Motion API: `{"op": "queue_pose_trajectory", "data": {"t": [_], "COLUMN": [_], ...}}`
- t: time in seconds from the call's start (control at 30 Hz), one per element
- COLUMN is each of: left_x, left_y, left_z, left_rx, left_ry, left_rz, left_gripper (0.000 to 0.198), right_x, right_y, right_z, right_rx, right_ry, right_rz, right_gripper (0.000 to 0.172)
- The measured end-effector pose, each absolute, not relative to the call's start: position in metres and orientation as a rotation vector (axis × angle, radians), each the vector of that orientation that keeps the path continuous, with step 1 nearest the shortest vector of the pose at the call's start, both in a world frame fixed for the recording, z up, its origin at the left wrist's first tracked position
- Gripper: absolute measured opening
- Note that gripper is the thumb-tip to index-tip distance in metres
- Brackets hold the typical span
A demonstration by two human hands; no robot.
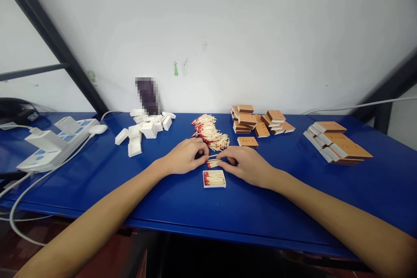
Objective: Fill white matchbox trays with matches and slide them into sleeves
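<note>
Lining up matches at the front-middle of a blue surface, basically. Both hands are in close, left hand and right hand just beside each other with a small bunch of matches between them, red heads pointing to the left. Left thumb and fingertips are curled near the head end, right thumb and fingertips sit at the plain end; can't tell if either one's really pinching anything. Just nearer the front edge there's a white tray with matches lying in it, heads left too. Behind the hands, toward the back edge, is a big messy match pile. Empty-looking white trays are heaped toward the back left corner, orange matchboxes sit right of the pile, more stacked boxes are toward the right edge, and a power strip hugs the left edge.
</note>
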State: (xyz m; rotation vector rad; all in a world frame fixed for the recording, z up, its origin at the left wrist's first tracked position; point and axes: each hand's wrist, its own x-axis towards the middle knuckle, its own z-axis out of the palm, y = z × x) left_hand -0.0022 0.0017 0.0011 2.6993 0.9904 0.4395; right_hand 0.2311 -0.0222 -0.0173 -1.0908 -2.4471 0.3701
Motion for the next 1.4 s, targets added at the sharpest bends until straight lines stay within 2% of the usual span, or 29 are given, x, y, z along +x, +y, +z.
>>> {"op": "queue_pose_trajectory", "data": {"t": [0.33,0.57,0.73,1.07,1.4], "left_x": [-0.003,-0.002,-0.001,0.001,0.001], "left_y": [-0.004,-0.004,-0.002,-0.001,-0.003], "left_z": [0.008,0.009,0.008,0.008,0.009], "left_rx": [2.697,2.706,2.685,2.677,2.724], "left_ry": [0.991,0.932,0.933,0.934,0.925], "left_rz": [0.42,0.419,0.426,0.432,0.43], "left_gripper": [0.023,0.036,0.039,0.031,0.019], "right_x": [0.23,0.229,0.226,0.22,0.222], "right_y": [-0.026,-0.024,-0.023,-0.025,-0.024], "right_z": [-0.016,-0.014,-0.017,-0.015,-0.017], "right_rx": [-1.051,-1.035,-1.099,-1.218,-1.046], "right_ry": [-2.423,-2.48,-2.443,-2.371,-2.463], "right_rz": [0.324,0.333,0.315,0.301,0.311], "right_gripper": [0.033,0.028,0.02,0.017,0.019]}}
